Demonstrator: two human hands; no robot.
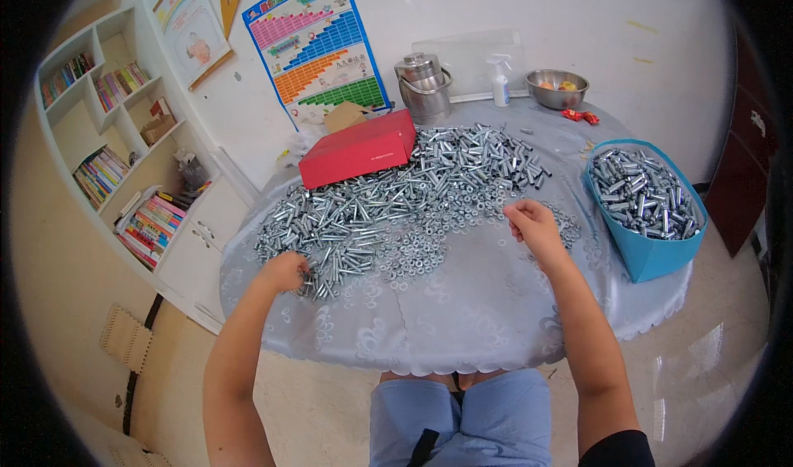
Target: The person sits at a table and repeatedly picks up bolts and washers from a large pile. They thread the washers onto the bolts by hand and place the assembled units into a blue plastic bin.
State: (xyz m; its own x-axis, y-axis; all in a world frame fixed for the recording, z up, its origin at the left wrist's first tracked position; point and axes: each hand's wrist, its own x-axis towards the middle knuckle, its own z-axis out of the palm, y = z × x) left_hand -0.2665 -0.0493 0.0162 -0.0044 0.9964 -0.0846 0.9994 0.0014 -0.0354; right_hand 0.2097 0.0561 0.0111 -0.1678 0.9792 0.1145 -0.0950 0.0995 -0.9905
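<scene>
A broad heap of silvery metal bolts or sleeves [355, 207] spreads over the table. Along its near side lie many small nuts or washers [410, 252]. At the heap's left front edge, my left hand [285, 272] has its fingers curled among the metal pieces; what they grip is partly hidden. My right hand [533, 226] is raised over the right end of the nuts, thumb and fingers pinched together. Anything in that pinch is too small to make out. To the right stands a blue bin [657, 256] filled with assembled-looking metal sleeves [644, 194].
A red box [359, 151] rests on the heap's back left. Behind are a metal pot [424, 91], a white spray bottle [500, 83], a steel bowl [557, 89] and red packets [581, 116]. A grey cloth [462, 326] covers the table; a bookshelf [124, 136] stands left.
</scene>
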